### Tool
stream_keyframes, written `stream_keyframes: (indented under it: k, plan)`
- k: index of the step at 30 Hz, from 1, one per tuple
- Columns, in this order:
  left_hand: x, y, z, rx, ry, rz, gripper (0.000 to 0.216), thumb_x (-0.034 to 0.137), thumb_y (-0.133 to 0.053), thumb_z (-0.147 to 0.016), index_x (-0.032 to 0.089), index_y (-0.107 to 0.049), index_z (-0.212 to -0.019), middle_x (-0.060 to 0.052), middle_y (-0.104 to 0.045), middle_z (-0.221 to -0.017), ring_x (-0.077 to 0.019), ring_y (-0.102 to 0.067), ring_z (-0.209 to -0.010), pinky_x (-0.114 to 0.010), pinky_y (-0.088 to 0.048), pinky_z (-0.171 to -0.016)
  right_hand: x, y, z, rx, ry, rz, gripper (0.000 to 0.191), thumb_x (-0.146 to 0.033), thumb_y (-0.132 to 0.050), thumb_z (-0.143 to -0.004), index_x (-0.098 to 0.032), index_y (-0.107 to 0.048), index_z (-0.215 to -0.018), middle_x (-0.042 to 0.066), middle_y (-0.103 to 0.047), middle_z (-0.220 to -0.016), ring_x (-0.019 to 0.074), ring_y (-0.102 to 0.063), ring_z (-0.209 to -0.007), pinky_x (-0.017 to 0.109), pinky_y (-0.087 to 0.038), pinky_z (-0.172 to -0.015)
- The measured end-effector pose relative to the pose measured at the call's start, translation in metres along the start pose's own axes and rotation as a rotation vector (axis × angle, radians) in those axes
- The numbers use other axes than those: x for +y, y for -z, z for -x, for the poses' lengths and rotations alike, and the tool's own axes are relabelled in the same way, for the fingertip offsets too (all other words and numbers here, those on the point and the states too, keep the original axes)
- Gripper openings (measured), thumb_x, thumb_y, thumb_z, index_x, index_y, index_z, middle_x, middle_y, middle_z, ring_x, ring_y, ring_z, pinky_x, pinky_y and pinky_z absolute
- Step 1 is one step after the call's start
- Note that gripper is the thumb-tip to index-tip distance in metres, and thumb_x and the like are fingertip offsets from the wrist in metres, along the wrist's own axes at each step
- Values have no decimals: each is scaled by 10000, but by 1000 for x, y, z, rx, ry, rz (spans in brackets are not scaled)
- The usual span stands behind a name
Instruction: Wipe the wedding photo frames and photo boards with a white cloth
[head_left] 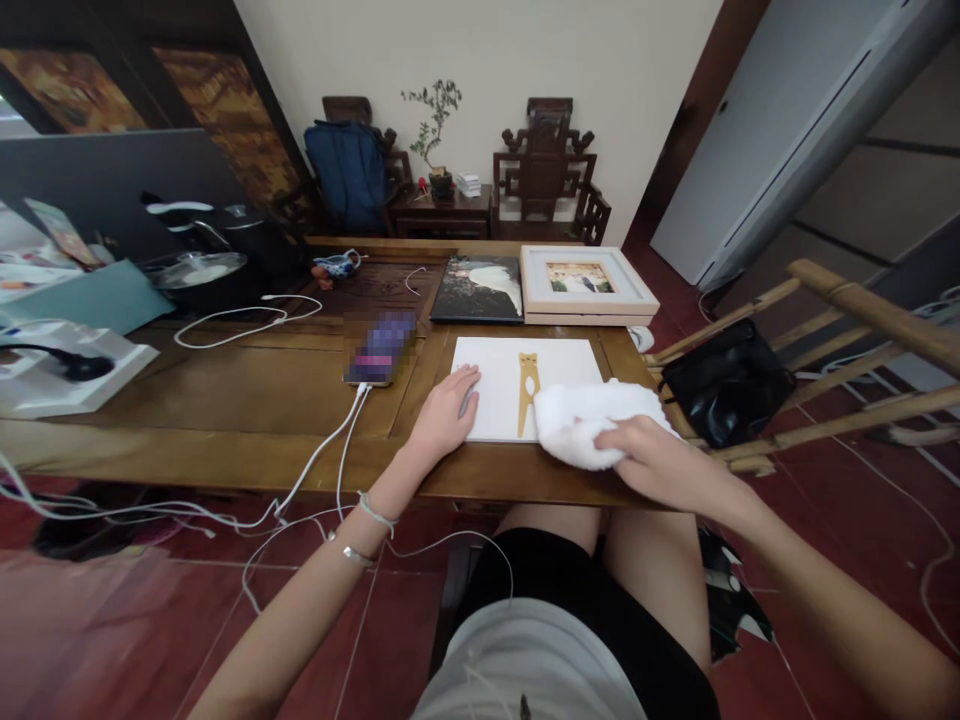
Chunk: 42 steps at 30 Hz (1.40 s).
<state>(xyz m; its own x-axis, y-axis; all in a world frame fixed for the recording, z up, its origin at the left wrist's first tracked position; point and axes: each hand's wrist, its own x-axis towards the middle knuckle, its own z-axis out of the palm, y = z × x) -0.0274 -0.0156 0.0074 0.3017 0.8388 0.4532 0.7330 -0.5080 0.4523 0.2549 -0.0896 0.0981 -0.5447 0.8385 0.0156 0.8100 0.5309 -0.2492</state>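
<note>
A white rectangular board (491,395) with a tan, bear-like figure (526,385) on it lies flat at the table's front edge. My left hand (448,408) rests on its left edge, fingers stretched out and holding nothing. In my right hand (645,455) is a fluffy white cloth (592,415), bunched and gripped at its near side. The cloth lies over the board's right part and hides that corner. Whether the figure is printed or a separate piece I cannot tell.
Behind the board are a dark picture panel (478,290) and a pale wooden picture frame (589,285). A phone (381,345) with white cables lies to the left. Further left stand a power strip (82,370) and a lidded pot (202,275). A bamboo chair (810,350) stands at the right.
</note>
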Motion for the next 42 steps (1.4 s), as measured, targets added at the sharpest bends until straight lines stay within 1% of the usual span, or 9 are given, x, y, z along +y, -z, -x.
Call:
stream_keyframes:
  k: [3, 7, 12, 17, 23, 29, 35, 38, 42]
  plan:
    - [0, 0, 0, 6, 0, 8, 348, 192, -412, -890, 98, -582, -1179, -155, -577, -1295, -261, -487, -1266, -467, -381, -1089, 21, 0, -40, 47, 15, -29, 411, -52, -404, -656, -169, -705, -911, 82, -705, -927, 231, -601, -886, 272, -408, -792]
    - [-1, 0, 0, 9, -3, 21, 348, 201, -411, -893, 97, -582, -1177, -159, -574, -1298, -263, -486, -1267, -475, -379, -1089, 40, 0, -104, 88, -12, -25, 349, -37, -399, -638, -128, -691, -806, 98, -712, -870, 228, -598, -807, 266, -381, -742]
    - [-1, 1, 0, -1, -2, 7, 352, 212, -408, -898, 98, -581, -1183, -154, -574, -1299, -255, -484, -1270, -453, -379, -1093, 33, -6, -154, 119, -19, 35, 345, -21, -392, -674, -118, -687, -825, 113, -712, -923, 237, -609, -856, 265, -370, -748]
    - [0, 1, 0, -5, -5, 8, 352, 208, -410, -897, 110, -575, -1192, -150, -570, -1305, -258, -481, -1273, -467, -379, -1091, 2, -25, -140, 106, 27, 73, 374, 0, -397, -701, -103, -688, -914, 166, -683, -1011, 248, -611, -961, 312, -391, -852]
    - [0, 0, 0, 3, -3, 12, 351, 201, -411, -894, 111, -573, -1192, -149, -573, -1301, -259, -479, -1274, -467, -378, -1090, -42, -42, -65, 46, 156, 155, 423, 9, -406, -719, -91, -674, -1030, 203, -541, -1304, 300, -400, -1297, 508, -276, -1056]
    - [1, 0, 0, -7, -4, 3, 357, 190, -402, -891, 101, -571, -1194, -154, -566, -1306, -257, -472, -1280, -459, -372, -1095, -71, -34, -16, -66, 261, 49, 416, 22, -399, -663, -112, -697, -920, 187, -612, -1223, 292, -448, -1266, 503, -331, -1041]
    - [0, 0, 0, -8, 2, 4, 355, 196, -409, -892, 97, -573, -1191, -156, -566, -1307, -261, -477, -1275, -463, -372, -1095, -39, -23, -54, -2, 184, -34, 419, 11, -397, -643, -154, -703, -877, 122, -710, -983, 229, -627, -959, 334, -427, -888]
    - [1, 1, 0, -7, 1, 1, 352, 199, -410, -894, 113, -572, -1195, -147, -569, -1307, -260, -476, -1276, -471, -375, -1092, -17, -14, -91, 28, 145, -19, 374, -6, -396, -648, -150, -694, -823, 100, -716, -843, 203, -622, -784, 266, -416, -752]
    - [1, 1, 0, -6, -1, 3, 353, 203, -410, -897, 108, -574, -1195, -150, -569, -1304, -257, -475, -1277, -458, -374, -1096, 7, -1, -139, 42, 110, 3, 306, -27, -390, -649, -146, -659, -733, 83, -699, -784, 189, -574, -715, 253, -356, -685]
